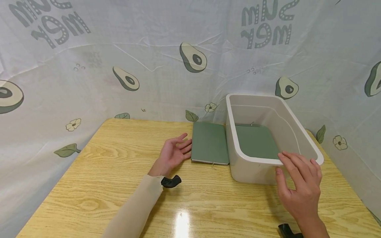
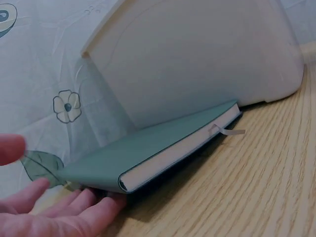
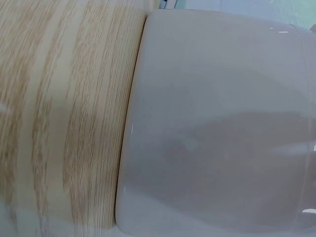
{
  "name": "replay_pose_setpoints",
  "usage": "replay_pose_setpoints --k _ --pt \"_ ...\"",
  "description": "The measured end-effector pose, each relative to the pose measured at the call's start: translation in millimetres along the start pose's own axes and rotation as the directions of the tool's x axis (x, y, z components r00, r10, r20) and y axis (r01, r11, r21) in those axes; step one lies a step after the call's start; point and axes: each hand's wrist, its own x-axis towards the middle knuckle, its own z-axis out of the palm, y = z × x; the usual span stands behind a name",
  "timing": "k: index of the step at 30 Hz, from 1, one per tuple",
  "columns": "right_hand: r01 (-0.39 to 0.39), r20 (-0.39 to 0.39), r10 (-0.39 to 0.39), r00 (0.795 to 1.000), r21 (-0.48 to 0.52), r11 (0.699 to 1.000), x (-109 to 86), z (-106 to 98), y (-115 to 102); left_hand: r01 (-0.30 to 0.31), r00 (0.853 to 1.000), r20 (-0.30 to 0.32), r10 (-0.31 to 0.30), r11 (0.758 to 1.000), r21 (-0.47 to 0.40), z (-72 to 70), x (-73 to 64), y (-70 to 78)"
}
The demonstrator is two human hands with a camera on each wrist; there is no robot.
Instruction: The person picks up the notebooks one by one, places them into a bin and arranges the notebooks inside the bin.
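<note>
A green hardcover notebook lies on the wooden table, close against the left side of a white plastic bin. At its left edge is my left hand, palm up, with fingertips tucked under the cover. In the left wrist view, the near side of the notebook is tilted up off the table, and the thumb stands apart from the cover. A second green notebook lies inside the bin. My right hand touches the bin's front rim with extended fingers, the thumb lower beside the outer wall.
A patterned white cloth hangs behind and beside the table. A ribbon sticks out from the pages of the tilted notebook. Black wrist devices sit at both wrists. The bin's wall fills much of the right wrist view.
</note>
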Motion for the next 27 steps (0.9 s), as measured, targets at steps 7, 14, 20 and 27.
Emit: replay_pose_setpoints --k 7,14,20,27 --pt "-0.002 -0.001 0.002 1.0 0.002 1.0 6.0 0.3 -7.7 0.07 0.997 0.003 -0.071 0.983 0.168 0.9 6.1 2.1" --pt "-0.003 -0.005 0.003 1.0 0.007 1.0 11.5 0.1 -14.6 0.091 0.994 0.018 -0.105 0.929 0.358 5.4 6.7 -1.7" --pt "0.004 -0.016 -0.004 1.0 0.001 1.0 4.8 0.7 -6.0 0.094 0.994 0.015 -0.109 0.911 0.401 12.0 8.2 -6.0" --pt "0.001 -0.007 -0.001 1.0 -0.004 1.0 1.2 0.5 -1.5 0.089 0.996 -0.02 -0.088 0.921 0.379 12.5 11.8 -9.4"
